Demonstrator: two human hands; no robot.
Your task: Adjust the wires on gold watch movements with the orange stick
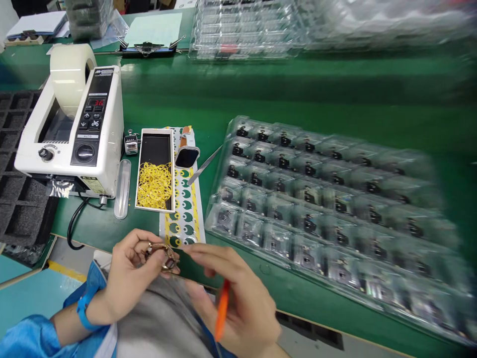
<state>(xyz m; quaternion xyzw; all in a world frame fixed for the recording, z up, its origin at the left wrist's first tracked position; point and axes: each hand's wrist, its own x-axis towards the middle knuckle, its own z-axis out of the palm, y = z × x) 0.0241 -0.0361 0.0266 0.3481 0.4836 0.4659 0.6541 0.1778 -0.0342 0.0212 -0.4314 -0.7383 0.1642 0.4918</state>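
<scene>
My left hand (128, 271) pinches a small blurred metal part (166, 258); my right hand (233, 298) grips an orange tool (222, 308), tip hidden.

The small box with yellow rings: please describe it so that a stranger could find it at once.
Start at the white tape dispenser on the left of the green table. Just to its right lies a narrow white-rimmed box with a black inside. Only it holds a heap of yellow rings.
</scene>
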